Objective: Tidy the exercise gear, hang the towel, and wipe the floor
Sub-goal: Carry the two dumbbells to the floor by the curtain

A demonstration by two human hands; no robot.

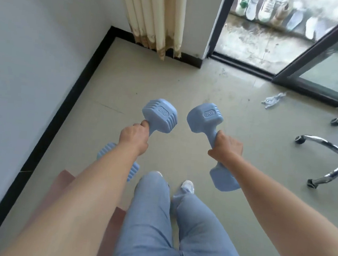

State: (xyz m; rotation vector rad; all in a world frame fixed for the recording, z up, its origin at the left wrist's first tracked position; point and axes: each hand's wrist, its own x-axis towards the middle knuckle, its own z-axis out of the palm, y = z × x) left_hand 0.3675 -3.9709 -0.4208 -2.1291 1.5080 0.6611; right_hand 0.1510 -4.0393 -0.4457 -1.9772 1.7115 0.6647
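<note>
I hold two light-blue 2 kg dumbbells above the floor, one in each hand. My left hand (pixel 135 139) is closed around the handle of the left dumbbell (pixel 160 115); its rear head shows under my forearm. My right hand (pixel 226 148) grips the handle of the right dumbbell (pixel 203 118), whose rear head pokes out below my wrist. Both front heads point away from me and sit close together, a small gap between them. A crumpled pale cloth (pixel 272 100) lies on the floor to the right, near the sliding door.
A white wall (pixel 36 65) with black skirting runs along the left. A reddish-brown mat (pixel 61 181) lies under my left arm. A chrome swivel-chair base (pixel 333 154) stands at right. A curtain (pixel 159 18) hangs in the corner; the glass door (pixel 321 57) shows shoes beyond.
</note>
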